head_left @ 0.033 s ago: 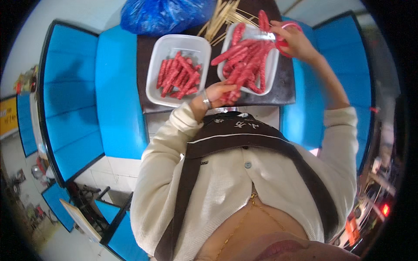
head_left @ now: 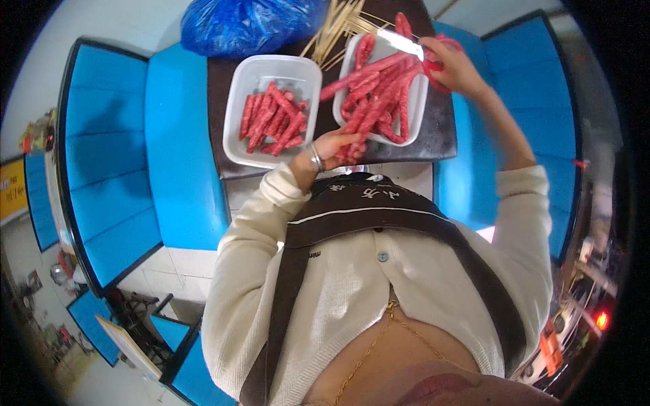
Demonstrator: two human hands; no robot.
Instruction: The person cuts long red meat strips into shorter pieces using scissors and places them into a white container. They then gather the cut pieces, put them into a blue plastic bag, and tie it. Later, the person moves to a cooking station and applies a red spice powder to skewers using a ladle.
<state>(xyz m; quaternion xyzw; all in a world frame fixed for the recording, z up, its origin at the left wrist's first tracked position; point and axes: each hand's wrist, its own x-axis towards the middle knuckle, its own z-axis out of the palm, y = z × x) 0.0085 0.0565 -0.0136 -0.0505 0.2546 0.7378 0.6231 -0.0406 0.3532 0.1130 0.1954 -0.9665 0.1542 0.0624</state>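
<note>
On the dark table, between blue padded seats:

Left hand: the left hand sat at the near edge of the table, fingers curled around the lower ends of a few long sausages; a ring showed on one finger.

Right hand: the right hand was raised over the far right corner of the right tray, closed through the red handles of a pair of scissors; the bright blade pointed left across the tray's top edge.

Long sausages: a loose heap of red, uncut lengths lay slanting in the right tray, some hanging over its near rim toward the left hand.

Cut pieces: short red sausage pieces were piled in the left tray, a white rectangular plastic one, just beside the right tray.

Skewers: a bundle of thin wooden sticks fanned out at the far edge of the table, between and behind the two trays.

Bag: a crumpled blue plastic bag rested beyond the left tray, at the table's far left corner.

Seats: blue seats flanked the table on both sides.

Clothing: the person wore a cream cardigan under a dark brown apron, sleeves reaching toward both wrists.
</note>
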